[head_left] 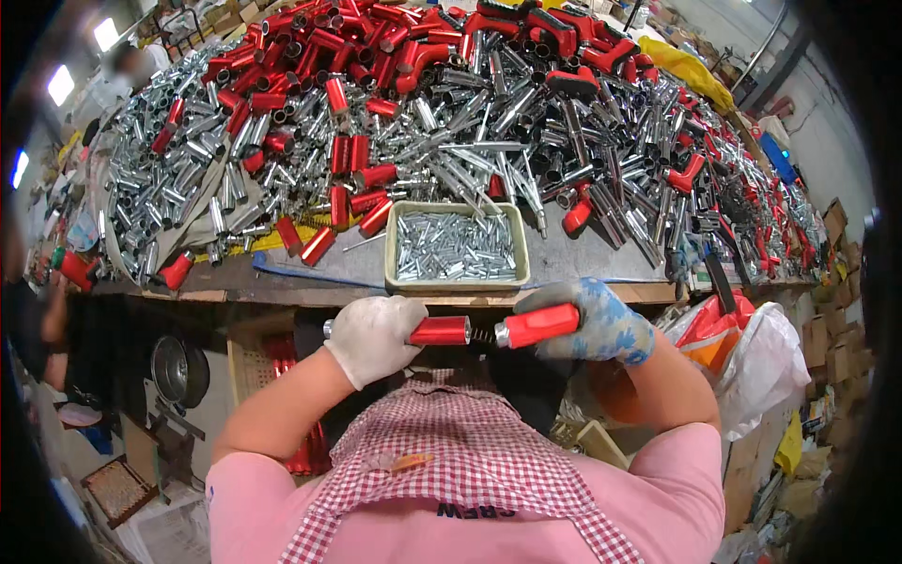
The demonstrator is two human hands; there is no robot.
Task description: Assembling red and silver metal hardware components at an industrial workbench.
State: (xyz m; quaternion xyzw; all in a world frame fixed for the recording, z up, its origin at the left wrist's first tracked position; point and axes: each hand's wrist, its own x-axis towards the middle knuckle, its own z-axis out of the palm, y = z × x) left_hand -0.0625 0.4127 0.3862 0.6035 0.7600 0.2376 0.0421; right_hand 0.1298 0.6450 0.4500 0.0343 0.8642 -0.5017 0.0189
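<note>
Just in front of the table edge, my left hand (pixel 374 338), in a white glove, is closed around a red metal tube (pixel 442 330) with silver ends. My right hand (pixel 601 324), in a grey and blue patterned glove, grips a red handle (pixel 545 325) with a silver collar. Tube and handle point at each other, a short distance apart. A dark coil spring (pixel 482 335) bridges the gap between them; whether it is seated in either piece I cannot tell. Beyond my hands stands a cream tray (pixel 391 254) of small silver pins (pixel 456 246).
A big heap of silver tubes (pixel 601 160) and red tubes (pixel 310 56) covers the table behind the tray. Curved red handles (pixel 554 33) lie at the back. Plastic bags (pixel 766 362) hang at the right. A person (pixel 122 75) is at the far left.
</note>
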